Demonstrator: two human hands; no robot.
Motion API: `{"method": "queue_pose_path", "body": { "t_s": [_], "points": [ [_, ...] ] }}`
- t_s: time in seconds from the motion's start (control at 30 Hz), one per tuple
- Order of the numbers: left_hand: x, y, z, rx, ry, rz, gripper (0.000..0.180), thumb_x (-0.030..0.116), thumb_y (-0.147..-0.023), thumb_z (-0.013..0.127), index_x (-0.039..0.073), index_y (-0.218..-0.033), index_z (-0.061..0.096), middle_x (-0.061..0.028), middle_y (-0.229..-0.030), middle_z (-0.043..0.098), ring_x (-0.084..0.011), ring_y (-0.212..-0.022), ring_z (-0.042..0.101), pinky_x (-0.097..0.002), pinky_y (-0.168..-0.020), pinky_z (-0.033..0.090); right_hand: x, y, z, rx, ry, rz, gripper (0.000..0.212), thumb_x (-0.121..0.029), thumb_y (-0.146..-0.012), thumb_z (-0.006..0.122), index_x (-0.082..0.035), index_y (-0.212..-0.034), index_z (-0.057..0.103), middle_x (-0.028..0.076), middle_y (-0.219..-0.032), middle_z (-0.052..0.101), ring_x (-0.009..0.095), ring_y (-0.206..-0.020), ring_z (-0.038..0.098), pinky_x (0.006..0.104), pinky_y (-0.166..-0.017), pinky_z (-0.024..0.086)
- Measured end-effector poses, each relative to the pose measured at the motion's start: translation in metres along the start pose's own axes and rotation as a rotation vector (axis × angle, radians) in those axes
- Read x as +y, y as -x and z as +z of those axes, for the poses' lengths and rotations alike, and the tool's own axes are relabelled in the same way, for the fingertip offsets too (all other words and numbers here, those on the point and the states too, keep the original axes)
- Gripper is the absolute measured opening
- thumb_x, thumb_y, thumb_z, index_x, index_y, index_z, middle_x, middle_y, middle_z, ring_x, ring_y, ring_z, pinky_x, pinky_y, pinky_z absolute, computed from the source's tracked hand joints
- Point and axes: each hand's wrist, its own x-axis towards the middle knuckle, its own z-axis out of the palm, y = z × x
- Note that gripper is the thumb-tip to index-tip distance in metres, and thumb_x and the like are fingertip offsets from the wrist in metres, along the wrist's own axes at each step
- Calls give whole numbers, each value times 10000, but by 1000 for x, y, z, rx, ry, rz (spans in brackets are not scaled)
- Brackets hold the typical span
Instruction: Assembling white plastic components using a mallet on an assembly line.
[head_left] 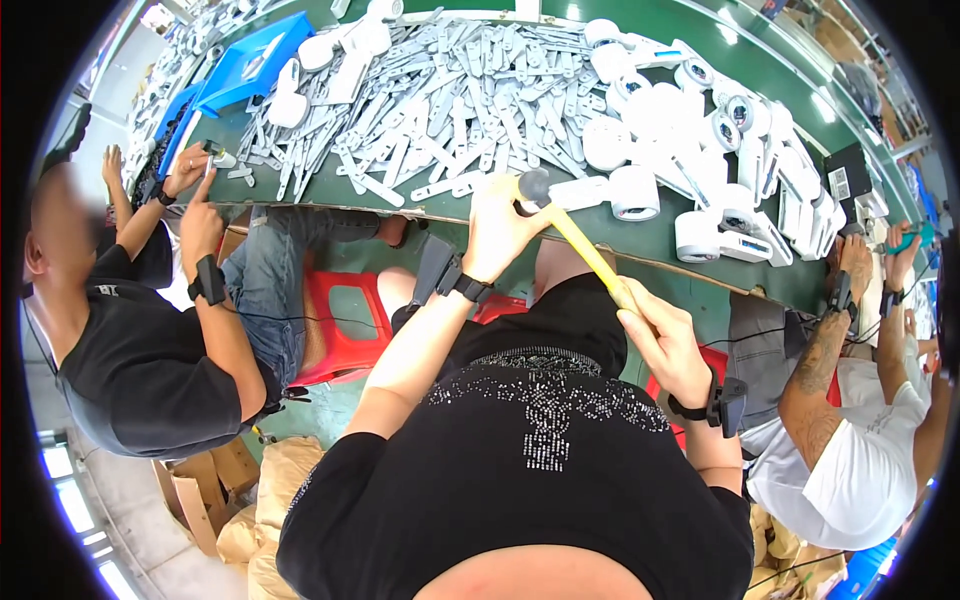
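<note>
My right hand [665, 335] is wrapped round the yellow handle of a mallet [585, 246]. The mallet's dark, round head is at the table's front edge, right by my left hand [503, 228]. The fingers of my left hand are curled closed there, and the mallet head partly covers what they may hold. Just right of the mallet head, a white part with a straight arm and a round, drum-like end [633, 192] lies on the green table. A heap of flat, light-grey strips [470, 95] spreads behind my left hand.
Many white round-ended parts [735, 215] crowd the right side of the green table [610, 238]. A blue bin [255, 65] stands at the far left. Co-workers sit close on both sides, the left one with hands over the table. Red stools [345, 325] stand below.
</note>
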Motion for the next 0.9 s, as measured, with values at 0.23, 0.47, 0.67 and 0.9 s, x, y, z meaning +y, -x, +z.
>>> {"method": "queue_pose_path", "body": {
  "t_s": [0.23,0.47,0.67,0.9],
  "points": [
    [-3,1,-5,-57,19,-38,317,194,-646,832,36,-882,691,-105,-785,615,-263,-767,584,-352,-696,465,7,1,-1,70,81,-169,347,-84,-927,574,35,-1249,525,162,-793,584,230,-635,535,320,-611,448],
    [21,-3,-9,-50,-98,27,310,214,-640,839,55,-876,715,-105,-805,642,-259,-749,605,-353,-679,473,18,14,-5,106,19,61,369,-87,-931,583,40,-1273,525,147,-896,638,152,-741,586,272,-690,467],
    [15,-4,-12,-107,-47,33,313,206,-634,844,52,-867,704,-97,-775,632,-272,-731,607,-357,-677,477,20,5,8,42,39,-28,380,-78,-917,598,55,-1264,524,167,-858,623,215,-729,601,306,-697,477],
    [39,-12,-16,-157,-214,209,314,182,-762,733,59,-1039,650,-128,-941,624,-308,-834,607,-370,-744,489,41,15,-13,161,-37,129,389,-97,-925,594,64,-1271,522,132,-916,650,158,-772,590,274,-721,475]
  ]
}}
